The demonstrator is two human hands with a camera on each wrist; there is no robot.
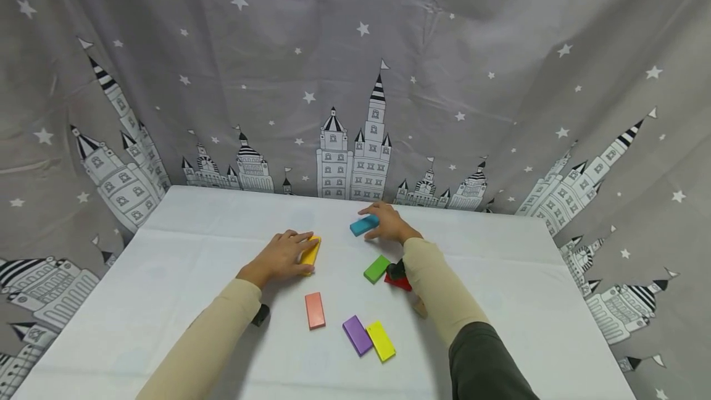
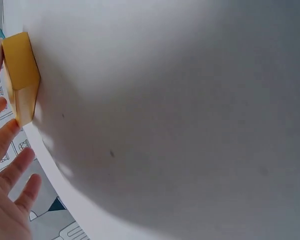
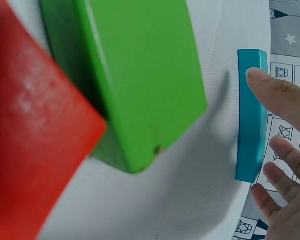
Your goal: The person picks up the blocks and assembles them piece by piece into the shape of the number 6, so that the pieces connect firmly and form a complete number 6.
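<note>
Over on the table, the left hand [image 1: 283,256] pinches a yellow-orange block [image 1: 310,255] between thumb and fingertips. Farther back, near the curtain, a blue block [image 1: 363,225] lies within the loosely spread fingers of the right hand [image 1: 387,222]; I can't make out whether the thumb touches it. Nearer me than the blue one sits a green block [image 1: 377,269], with a red block [image 1: 397,282] just beside it, partly covered by the right wrist. That sleeve [image 1: 441,289] also hides most of a tan piece [image 1: 420,308]. Toward the front lie a salmon block [image 1: 315,310], then purple [image 1: 358,335] and bright yellow [image 1: 381,341] blocks side by side. Castles and stars pattern the grey curtain [image 1: 472,29] behind.
</note>
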